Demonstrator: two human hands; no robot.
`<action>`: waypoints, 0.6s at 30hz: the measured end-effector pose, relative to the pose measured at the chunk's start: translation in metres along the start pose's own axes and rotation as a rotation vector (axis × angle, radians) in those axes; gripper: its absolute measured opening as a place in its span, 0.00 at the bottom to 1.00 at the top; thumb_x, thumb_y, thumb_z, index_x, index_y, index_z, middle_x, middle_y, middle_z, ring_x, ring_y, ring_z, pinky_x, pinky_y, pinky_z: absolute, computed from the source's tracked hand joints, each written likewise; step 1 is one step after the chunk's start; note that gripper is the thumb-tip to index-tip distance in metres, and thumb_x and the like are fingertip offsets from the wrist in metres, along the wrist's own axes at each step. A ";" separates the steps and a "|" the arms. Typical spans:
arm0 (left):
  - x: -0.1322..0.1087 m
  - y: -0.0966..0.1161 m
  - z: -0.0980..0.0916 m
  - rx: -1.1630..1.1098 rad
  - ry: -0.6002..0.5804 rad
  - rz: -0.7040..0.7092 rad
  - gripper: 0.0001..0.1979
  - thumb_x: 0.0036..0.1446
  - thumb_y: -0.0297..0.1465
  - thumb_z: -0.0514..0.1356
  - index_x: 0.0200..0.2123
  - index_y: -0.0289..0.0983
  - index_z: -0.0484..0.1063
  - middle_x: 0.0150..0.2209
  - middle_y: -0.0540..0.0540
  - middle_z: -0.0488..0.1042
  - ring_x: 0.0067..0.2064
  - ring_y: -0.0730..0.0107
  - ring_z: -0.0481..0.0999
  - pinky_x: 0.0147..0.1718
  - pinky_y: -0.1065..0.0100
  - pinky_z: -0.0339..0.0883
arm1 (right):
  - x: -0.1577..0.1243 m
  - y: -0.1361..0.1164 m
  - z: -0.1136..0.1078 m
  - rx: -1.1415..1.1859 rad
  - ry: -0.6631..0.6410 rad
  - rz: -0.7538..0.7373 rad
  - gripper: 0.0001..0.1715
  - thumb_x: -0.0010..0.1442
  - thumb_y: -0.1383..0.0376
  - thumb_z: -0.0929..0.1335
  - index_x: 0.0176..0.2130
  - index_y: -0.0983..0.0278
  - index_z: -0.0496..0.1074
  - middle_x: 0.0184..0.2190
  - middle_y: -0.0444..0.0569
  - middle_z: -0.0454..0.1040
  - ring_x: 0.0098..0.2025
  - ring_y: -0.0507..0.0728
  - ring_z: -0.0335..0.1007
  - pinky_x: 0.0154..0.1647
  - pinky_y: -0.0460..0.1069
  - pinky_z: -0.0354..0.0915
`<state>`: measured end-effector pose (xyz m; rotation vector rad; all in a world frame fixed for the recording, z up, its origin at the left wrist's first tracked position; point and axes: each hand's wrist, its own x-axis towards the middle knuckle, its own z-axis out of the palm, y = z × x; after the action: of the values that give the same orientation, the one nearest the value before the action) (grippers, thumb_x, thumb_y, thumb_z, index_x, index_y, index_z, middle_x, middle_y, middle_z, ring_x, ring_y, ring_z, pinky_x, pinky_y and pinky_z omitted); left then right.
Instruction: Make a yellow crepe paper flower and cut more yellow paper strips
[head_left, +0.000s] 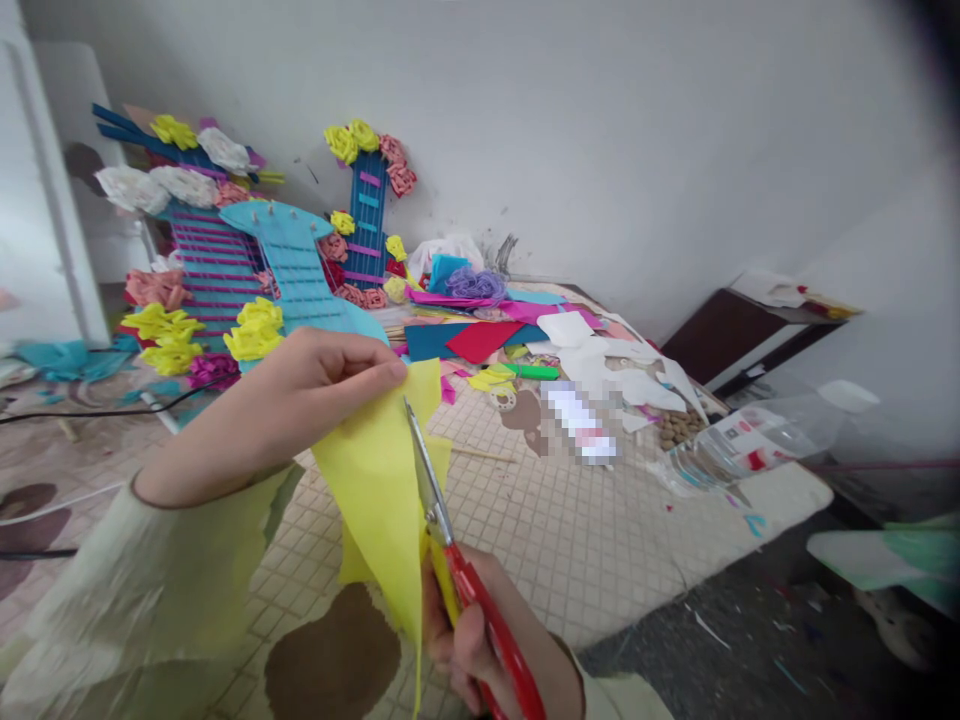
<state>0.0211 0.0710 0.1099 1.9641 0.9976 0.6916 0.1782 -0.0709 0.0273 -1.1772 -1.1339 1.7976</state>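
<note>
Left hand (330, 378): pinching yellow sheet (375, 470) | Right hand (521, 610): gripping red-handled scissors (472, 585)

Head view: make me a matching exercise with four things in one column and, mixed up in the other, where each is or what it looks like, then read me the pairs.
Things:
1. Scissors
2. Yellow sheet
3. String bundle
4. Plastic bottle

Places, colours or states:
A. Lavender, in a loose tangle toward the wall
B. Pinched by the left hand
C. See-through, near the right edge of the table
D. Gripped in the right hand

Pairs: 1-D, 2-B, 3-A, 4-C
</note>
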 end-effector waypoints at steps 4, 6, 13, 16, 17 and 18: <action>-0.001 0.003 0.001 0.014 0.015 0.019 0.16 0.52 0.45 0.55 0.19 0.42 0.68 0.18 0.52 0.61 0.19 0.72 0.60 0.14 0.71 0.52 | 0.003 -0.002 0.001 0.069 -0.018 -0.014 0.41 0.34 0.30 0.62 0.29 0.63 0.55 0.19 0.34 0.52 0.13 0.40 0.43 0.11 0.39 0.45; -0.001 0.004 0.001 0.024 0.036 0.019 0.16 0.52 0.43 0.55 0.20 0.41 0.68 0.18 0.53 0.61 0.19 0.74 0.61 0.14 0.73 0.52 | 0.003 0.001 0.001 0.073 -0.022 0.000 0.42 0.33 0.30 0.62 0.28 0.63 0.55 0.18 0.34 0.52 0.13 0.40 0.43 0.11 0.39 0.45; -0.002 0.008 -0.001 -0.029 0.044 0.001 0.16 0.53 0.40 0.56 0.19 0.37 0.68 0.15 0.55 0.62 0.17 0.80 0.61 0.14 0.80 0.52 | 0.004 0.011 0.001 0.150 -0.034 -0.146 0.38 0.38 0.34 0.64 0.28 0.64 0.56 0.16 0.34 0.53 0.13 0.40 0.44 0.11 0.39 0.44; -0.002 0.009 -0.001 -0.048 0.052 -0.009 0.15 0.53 0.40 0.56 0.20 0.37 0.69 0.16 0.55 0.64 0.18 0.79 0.62 0.14 0.80 0.53 | 0.006 0.012 0.003 0.235 -0.035 -0.113 0.37 0.35 0.36 0.68 0.27 0.64 0.57 0.16 0.34 0.55 0.13 0.41 0.44 0.09 0.39 0.43; -0.002 0.009 -0.001 -0.052 0.053 -0.008 0.15 0.53 0.40 0.56 0.20 0.37 0.70 0.17 0.55 0.65 0.18 0.79 0.63 0.14 0.79 0.54 | 0.007 0.012 0.004 0.257 -0.028 -0.093 0.37 0.35 0.37 0.69 0.28 0.64 0.58 0.16 0.34 0.55 0.12 0.41 0.44 0.09 0.38 0.43; -0.002 0.010 -0.001 -0.050 0.052 -0.006 0.15 0.53 0.40 0.55 0.21 0.38 0.70 0.17 0.55 0.65 0.18 0.78 0.63 0.14 0.79 0.54 | 0.008 0.013 0.004 0.279 -0.017 -0.074 0.36 0.35 0.38 0.70 0.28 0.64 0.58 0.15 0.34 0.55 0.12 0.41 0.45 0.08 0.38 0.43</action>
<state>0.0231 0.0660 0.1183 1.9082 1.0072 0.7604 0.1707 -0.0697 0.0133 -0.9451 -0.8892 1.8416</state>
